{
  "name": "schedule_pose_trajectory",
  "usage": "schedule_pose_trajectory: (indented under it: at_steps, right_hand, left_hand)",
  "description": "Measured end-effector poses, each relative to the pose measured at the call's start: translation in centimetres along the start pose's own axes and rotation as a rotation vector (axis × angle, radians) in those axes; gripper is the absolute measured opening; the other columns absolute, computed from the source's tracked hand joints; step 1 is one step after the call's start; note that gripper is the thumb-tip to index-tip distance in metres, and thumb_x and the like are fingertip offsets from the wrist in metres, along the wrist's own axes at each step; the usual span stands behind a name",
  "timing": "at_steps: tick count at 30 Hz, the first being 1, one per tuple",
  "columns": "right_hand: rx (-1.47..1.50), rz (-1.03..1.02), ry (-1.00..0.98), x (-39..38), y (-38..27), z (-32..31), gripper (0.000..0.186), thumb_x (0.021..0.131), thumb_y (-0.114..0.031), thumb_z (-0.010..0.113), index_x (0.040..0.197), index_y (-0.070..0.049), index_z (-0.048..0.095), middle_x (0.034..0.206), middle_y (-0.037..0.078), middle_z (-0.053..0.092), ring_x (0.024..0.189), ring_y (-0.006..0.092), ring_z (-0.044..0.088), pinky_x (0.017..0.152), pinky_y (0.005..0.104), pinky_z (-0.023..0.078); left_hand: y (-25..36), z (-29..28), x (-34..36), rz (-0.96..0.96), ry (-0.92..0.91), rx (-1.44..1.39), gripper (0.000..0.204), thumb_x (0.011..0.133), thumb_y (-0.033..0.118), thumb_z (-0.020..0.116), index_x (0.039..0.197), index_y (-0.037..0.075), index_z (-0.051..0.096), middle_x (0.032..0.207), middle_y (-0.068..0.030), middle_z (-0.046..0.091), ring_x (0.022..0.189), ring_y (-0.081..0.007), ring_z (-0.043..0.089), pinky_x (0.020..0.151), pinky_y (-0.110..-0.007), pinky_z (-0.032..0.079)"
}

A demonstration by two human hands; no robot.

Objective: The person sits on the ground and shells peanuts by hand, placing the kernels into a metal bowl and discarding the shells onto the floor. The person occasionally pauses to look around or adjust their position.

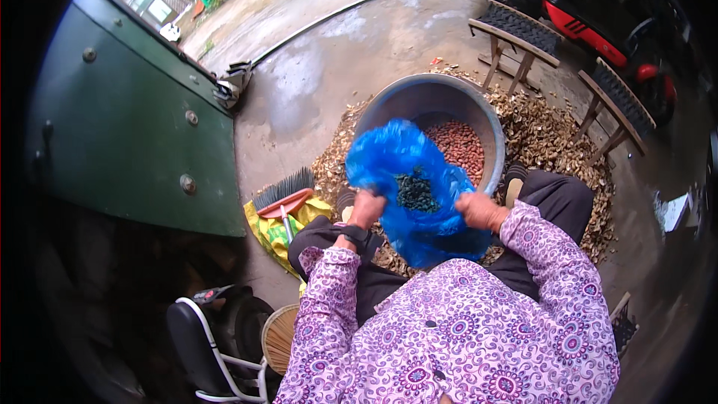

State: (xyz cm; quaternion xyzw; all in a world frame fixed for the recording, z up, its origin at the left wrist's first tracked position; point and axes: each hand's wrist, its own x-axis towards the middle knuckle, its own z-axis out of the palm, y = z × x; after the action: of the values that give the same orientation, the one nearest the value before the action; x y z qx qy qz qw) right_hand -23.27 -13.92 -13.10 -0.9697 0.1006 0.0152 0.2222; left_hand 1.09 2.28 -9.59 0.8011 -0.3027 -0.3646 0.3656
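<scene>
A blue plastic bag (pixel 385 151) is stretched between my hands above my lap. My left hand (pixel 366 208) grips its left edge, and my right hand (pixel 481 212) is closed on the right edge. Inside the bag lies a small dark heap (pixel 416 192), tinted by the plastic; its kind is hard to make out. Just beyond, a large grey metal basin (pixel 490 116) holds many reddish shelled peanuts (pixel 458 146). The bag covers the basin's near left part.
Peanut shells (pixel 550 135) are heaped around the basin. A broom (pixel 284 191) lies on a yellow sack (pixel 262 228) at left, near a green metal door (pixel 142 120). Two low stools, one a woven-top stool (pixel 516 28), stand right, before a red scooter (pixel 583 34).
</scene>
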Motion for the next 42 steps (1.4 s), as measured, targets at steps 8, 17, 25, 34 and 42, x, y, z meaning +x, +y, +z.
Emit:
schedule_pose_trajectory:
  at_steps: [8, 17, 25, 34, 42]
  right_hand:
    - [-0.470, -0.271, 0.082, -2.8, -0.6, 3.3, 0.007, 0.066, -0.020, 0.053, 0.069, -0.022, 0.059, 0.077, 0.001, 0.052, 0.088, 0.0191, 0.044, 0.081, 0.0344, 0.030]
    - [-0.349, 0.037, -0.102, -0.5, 1.2, 1.8, 0.012, 0.065, -0.015, 0.054, 0.067, -0.012, 0.066, 0.084, 0.004, 0.062, 0.094, 0.0228, 0.050, 0.073, 0.0398, 0.039]
    - [-0.194, -0.233, -0.141, -2.8, -2.2, 0.2, 0.069, 0.051, -0.061, 0.065, 0.094, -0.006, 0.059, 0.095, 0.017, 0.053, 0.095, 0.0313, 0.047, 0.078, 0.0408, 0.037]
    - [0.300, 0.017, -0.070, 0.5, -1.8, 2.4, 0.048, 0.063, -0.043, 0.065, 0.089, -0.002, 0.061, 0.085, 0.020, 0.060, 0.079, 0.0346, 0.057, 0.072, 0.0392, 0.045]
    - [0.890, 0.030, 0.549, 0.5, -2.1, -10.4, 0.011, 0.071, -0.006, 0.055, 0.080, -0.002, 0.060, 0.073, 0.010, 0.060, 0.069, 0.0115, 0.056, 0.065, 0.0278, 0.045]
  left_hand:
    - [4.2, 2.2, -4.9, 0.130, -0.233, -0.082, 0.022, 0.072, 0.001, 0.052, 0.090, 0.004, 0.063, 0.079, 0.0012, 0.060, 0.070, -0.0083, 0.054, 0.065, -0.023, 0.044]
    - [6.9, -2.3, -4.1, 0.255, 0.021, -0.503, 0.019, 0.075, -0.001, 0.049, 0.090, 0.002, 0.061, 0.079, -0.0024, 0.061, 0.068, -0.0099, 0.056, 0.064, -0.021, 0.045]
    - [7.4, -3.6, -3.0, 0.087, 0.145, -1.085, 0.018, 0.075, -0.004, 0.042, 0.088, 0.001, 0.054, 0.082, -0.0077, 0.058, 0.070, -0.0189, 0.058, 0.066, -0.031, 0.048]
    - [14.6, 2.2, -5.6, 0.159, -0.208, -1.165, 0.016, 0.081, 0.000, 0.043, 0.094, 0.001, 0.052, 0.088, -0.0092, 0.058, 0.078, -0.0200, 0.058, 0.074, -0.035, 0.048]
    - [9.7, 2.6, -5.9, 0.718, -0.007, 0.256, 0.026, 0.082, 0.012, 0.052, 0.105, 0.003, 0.052, 0.102, -0.0055, 0.052, 0.087, -0.0157, 0.053, 0.075, -0.024, 0.046]
